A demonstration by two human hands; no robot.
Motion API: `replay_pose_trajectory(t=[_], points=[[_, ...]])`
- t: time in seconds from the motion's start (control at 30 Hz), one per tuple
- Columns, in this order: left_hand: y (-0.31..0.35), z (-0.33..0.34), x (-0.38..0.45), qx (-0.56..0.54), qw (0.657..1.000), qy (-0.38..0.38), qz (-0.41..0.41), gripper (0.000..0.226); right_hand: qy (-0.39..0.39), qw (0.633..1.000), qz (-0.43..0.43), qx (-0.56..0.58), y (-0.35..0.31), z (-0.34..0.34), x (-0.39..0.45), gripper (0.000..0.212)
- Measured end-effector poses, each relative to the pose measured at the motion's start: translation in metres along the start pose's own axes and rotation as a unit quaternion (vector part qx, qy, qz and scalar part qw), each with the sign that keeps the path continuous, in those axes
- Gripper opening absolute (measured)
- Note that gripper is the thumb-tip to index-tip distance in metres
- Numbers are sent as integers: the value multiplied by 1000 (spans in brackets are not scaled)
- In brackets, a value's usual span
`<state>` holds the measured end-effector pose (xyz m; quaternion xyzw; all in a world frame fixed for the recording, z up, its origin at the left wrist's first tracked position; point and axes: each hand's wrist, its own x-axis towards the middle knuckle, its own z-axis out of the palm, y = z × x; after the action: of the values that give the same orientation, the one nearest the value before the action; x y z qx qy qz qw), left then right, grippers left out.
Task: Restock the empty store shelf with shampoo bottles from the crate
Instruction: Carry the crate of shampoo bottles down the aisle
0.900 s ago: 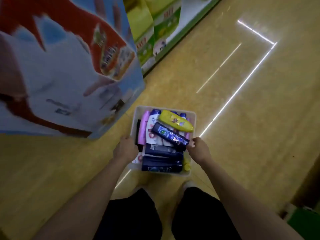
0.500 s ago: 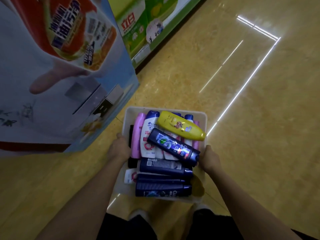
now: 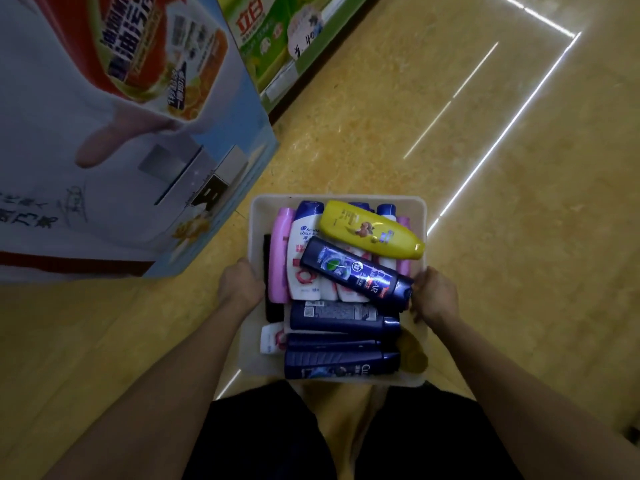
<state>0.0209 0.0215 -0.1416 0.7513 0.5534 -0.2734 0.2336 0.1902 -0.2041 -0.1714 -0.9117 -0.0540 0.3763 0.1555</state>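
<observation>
Glossy yellow floor (image 3: 433, 109) (light streaks)

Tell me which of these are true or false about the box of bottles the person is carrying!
1. Both hands grip the crate. True: left hand, right hand, one on each side.
2. The yellow bottle lies on top. True.
3. The crate is empty. False: it is full of bottles.
4. The pink bottle is on the floor. False: it is inside the crate.
</observation>
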Motion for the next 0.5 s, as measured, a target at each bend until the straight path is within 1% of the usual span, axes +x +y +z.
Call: replay_pose_trajectory(t=[0.1,0.2,0.3,0.4,0.5], points=[[10,-28,-37,12,1000,-10,3,23,-9,1000,10,6,1,-33,-29,17],[36,-79,-82,25,999,-12,32,22,-12,999,26,35,-1,-87,-70,18],[66,-137,-136,33,998,-6,58,21,-1,997,36,66,-9,-156,-117,21],[94,-190,-188,29,997,-11,78,20,4,994,55,94,-19,-222,-158,13],[129,-249,-236,41,995,-11,89,19,6,991,56,118,-32,-294,-188,11]])
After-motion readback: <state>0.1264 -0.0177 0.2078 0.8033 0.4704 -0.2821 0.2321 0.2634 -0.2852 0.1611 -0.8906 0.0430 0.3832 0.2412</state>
